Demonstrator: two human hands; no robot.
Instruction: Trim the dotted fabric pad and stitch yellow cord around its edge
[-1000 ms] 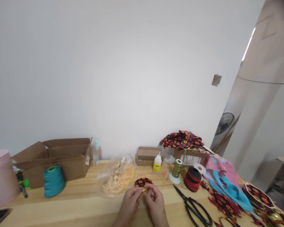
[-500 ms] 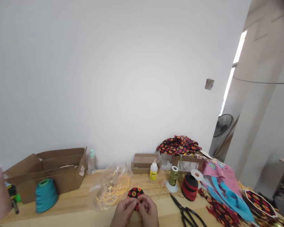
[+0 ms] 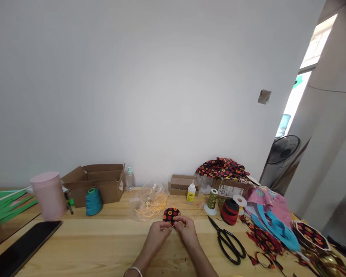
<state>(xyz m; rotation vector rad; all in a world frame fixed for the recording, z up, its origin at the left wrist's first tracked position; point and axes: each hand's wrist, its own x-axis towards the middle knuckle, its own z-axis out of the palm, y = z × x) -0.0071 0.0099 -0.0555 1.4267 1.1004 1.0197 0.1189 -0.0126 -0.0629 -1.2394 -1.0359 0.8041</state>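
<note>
The disc (image 3: 171, 213), round and dark with red and yellow spots, lies just beyond the fingertips of both hands, straight ahead of the small gap between them. Its near edge runs down to the fingers and is partly covered by them; whether they press on it, I cannot tell. A thin yellow cord (image 3: 173, 225) crosses that gap, right at the disc's near edge.

The left hand (image 3: 158, 234) is nearly closed—thumb and forefinger pinched on the cord, the other fingers curled under. Its forearm slants up and inward from the bottom edge, a pale bangle (image 3: 133, 271) round the wrist. The right hand (image 3: 187, 230) mirrors it, thumb and forefinger brought together on the cord, knuckles bent, its forearm coming in from the lower right. The fingertips of the two hands nearly meet, low over the table (image 3: 103, 246).

Beyond the left hand, toward the left, sits a clear bag (image 3: 149, 206) with more yellow cord inside. The glue bottle (image 3: 191, 194) stands past the disc, slightly right. Black scissors (image 3: 229, 240) lie to the right of the right hand—near it, not touching.
</note>
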